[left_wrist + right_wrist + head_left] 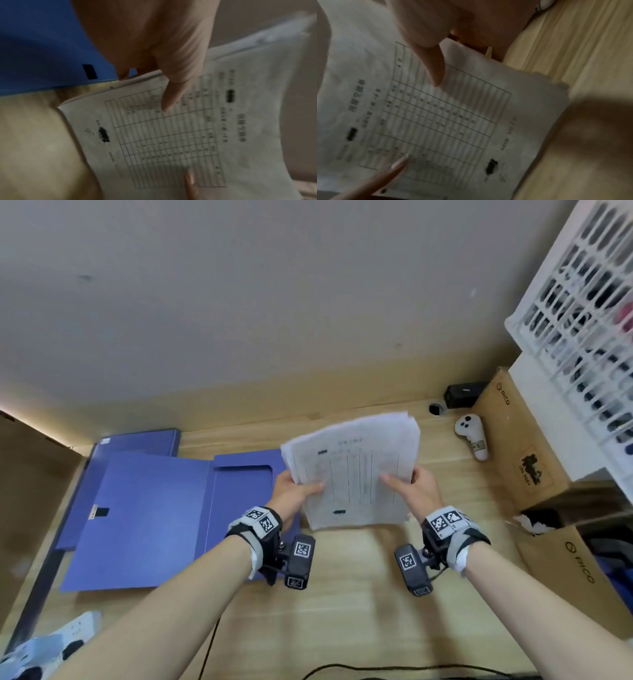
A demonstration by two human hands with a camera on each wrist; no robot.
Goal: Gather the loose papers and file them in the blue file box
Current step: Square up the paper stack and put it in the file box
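A stack of printed papers (356,474) with a ruled table on the top sheet is held up above the wooden desk. My left hand (296,489) grips its left edge, thumb lying on the top sheet. My right hand (416,491) grips the right edge the same way. The blue file box (144,518) lies open and flat on the desk to the left, its tray partly behind the papers. In the left wrist view the papers (188,135) show under my thumb (173,94), with the blue box (42,47) behind. The right wrist view shows the papers (445,121) under my thumb (435,70).
A second blue folder (137,441) lies behind the open box. A white controller (474,440) and cardboard boxes (524,446) stand at the right, with a white lattice crate (582,313) above. A power strip (75,628) sits at front left. A black cable (394,667) runs along the near edge.
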